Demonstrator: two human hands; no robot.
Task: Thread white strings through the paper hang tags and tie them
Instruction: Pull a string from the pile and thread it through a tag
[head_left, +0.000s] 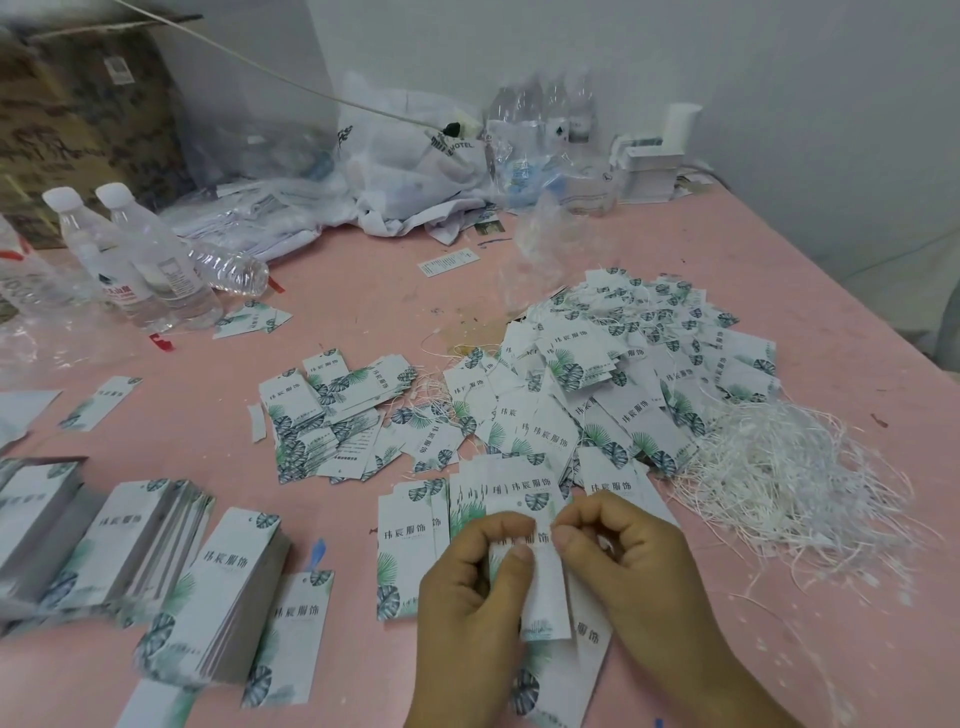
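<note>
Both hands meet over pink counter (363, 322): left hand (467, 587) & right hand (628, 566) fingers pinch one tag (543, 592), long axis toward viewer; string heap (779, 467) lies right, nearer right hand.

Left hand (475, 587) and right hand (623, 561) cover middle of held hang tag (543, 597); string there not discernible. Tag stacks (156, 561) lower left blurred, cut by frame edge. Cardboard box (78, 104) upper left blurred.
</note>
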